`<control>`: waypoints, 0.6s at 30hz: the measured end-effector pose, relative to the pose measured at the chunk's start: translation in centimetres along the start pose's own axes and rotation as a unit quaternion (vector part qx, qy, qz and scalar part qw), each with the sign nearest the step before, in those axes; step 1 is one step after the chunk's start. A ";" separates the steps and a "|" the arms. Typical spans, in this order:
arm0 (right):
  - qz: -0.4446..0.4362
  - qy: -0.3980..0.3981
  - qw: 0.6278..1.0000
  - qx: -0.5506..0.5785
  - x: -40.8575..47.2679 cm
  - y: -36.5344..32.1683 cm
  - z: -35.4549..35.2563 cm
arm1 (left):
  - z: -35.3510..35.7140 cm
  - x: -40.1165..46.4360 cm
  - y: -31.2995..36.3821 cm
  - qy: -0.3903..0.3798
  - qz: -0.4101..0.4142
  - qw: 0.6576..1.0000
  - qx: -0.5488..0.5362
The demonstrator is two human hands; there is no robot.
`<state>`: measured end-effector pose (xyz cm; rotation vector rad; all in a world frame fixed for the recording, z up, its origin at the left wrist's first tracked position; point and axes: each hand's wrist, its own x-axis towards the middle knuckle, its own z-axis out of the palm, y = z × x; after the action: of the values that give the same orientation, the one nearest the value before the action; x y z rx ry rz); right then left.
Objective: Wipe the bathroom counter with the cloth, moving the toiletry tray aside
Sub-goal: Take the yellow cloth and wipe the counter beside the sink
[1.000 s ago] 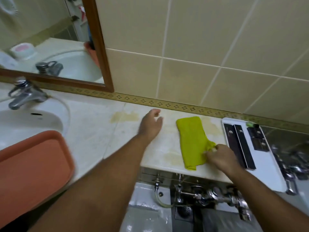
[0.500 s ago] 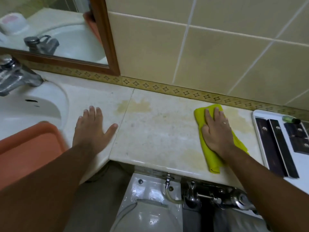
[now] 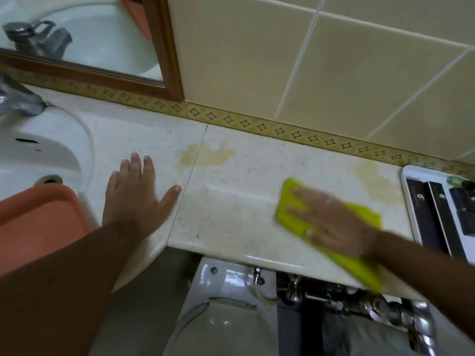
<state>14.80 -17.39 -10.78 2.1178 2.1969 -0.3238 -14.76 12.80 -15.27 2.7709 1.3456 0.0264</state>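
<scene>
Wiping underway: right hand (image 3: 331,219) flat on cloth (image 3: 290,201), now swept toward nine o'clock; left hand (image 3: 136,194) open, empty, braced on counter (image 3: 231,201); tray (image 3: 408,201) at three o'clock unmoved.

Beige wall tiles (image 3: 359,73) rise beyond the hands above a patterned border strip (image 3: 257,125). A wood-framed mirror (image 3: 90,42) (reflecting a basin) hangs far left; chrome pipework (image 3: 385,304) sits below.

Both hands flat — left (image 3: 136,199) splayed, right (image 3: 331,222) blurred.
</scene>
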 end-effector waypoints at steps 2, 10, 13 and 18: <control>0.104 -0.002 0.995 -0.004 2.0 4.0 -2.4 | -0.4 0.2 0.1 0.018 -0.004 1.000 -0.003; -0.070 0.024 0.997 0.002 8.9 -11.5 2.1 | 0.0 -0.1 0.1 0.001 0.000 1.000 -0.002; -0.084 0.016 0.996 0.031 1.5 -5.6 2.1 | 0.1 0.3 -0.1 0.015 0.005 1.000 -0.004; 0.314 0.086 0.945 0.043 4.7 3.2 -0.8 | 0.4 0.6 0.0 0.019 0.009 1.000 -0.002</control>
<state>17.83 -12.51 -11.27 2.8271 1.4614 -0.1906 -14.38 13.30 -15.66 2.7941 1.3281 0.0834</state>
